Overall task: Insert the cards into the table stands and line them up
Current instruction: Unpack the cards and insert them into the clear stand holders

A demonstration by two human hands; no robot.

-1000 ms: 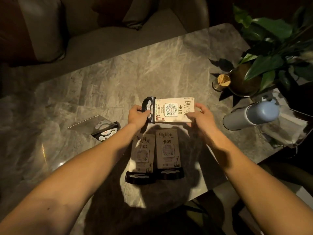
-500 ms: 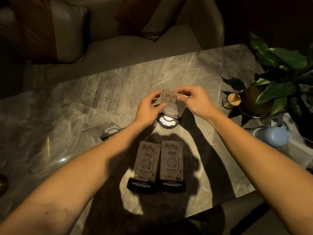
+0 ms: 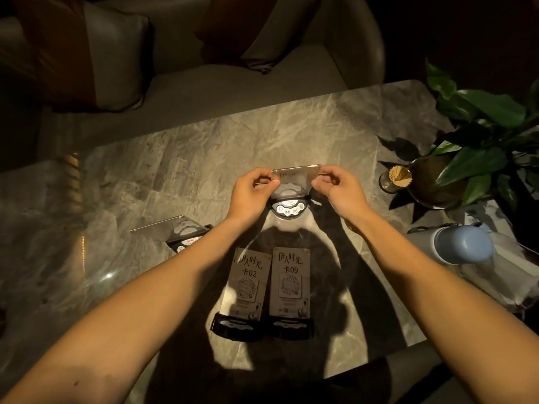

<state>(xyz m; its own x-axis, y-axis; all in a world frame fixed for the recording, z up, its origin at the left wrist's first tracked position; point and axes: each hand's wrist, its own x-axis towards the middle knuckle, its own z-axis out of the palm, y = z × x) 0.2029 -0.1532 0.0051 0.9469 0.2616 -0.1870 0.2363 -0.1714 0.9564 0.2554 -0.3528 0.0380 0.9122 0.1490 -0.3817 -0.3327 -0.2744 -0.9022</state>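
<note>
A clear table stand [image 3: 293,185] with a card in it stands upright on its black base [image 3: 288,207] in the middle of the marble table [image 3: 189,170]. My left hand [image 3: 250,193] pinches its upper left corner and my right hand [image 3: 338,191] pinches its upper right corner. Nearer to me lie two stands flat and side by side, one with the card marked 02 [image 3: 246,284], the other with the card marked 09 [image 3: 290,279]. Another clear stand [image 3: 175,231] with a black base lies on the left, partly hidden by my left forearm.
A potted plant [image 3: 478,147] and a small cup of toothpicks [image 3: 396,177] stand at the right. A light blue bottle [image 3: 463,243] lies on clear wrapping near the right edge. A sofa with cushions [image 3: 116,53] runs behind the table.
The stand with its card, held sideways above the table a second ago, now stands upright on its base farther from me. Both hands have shifted to its top corners.
</note>
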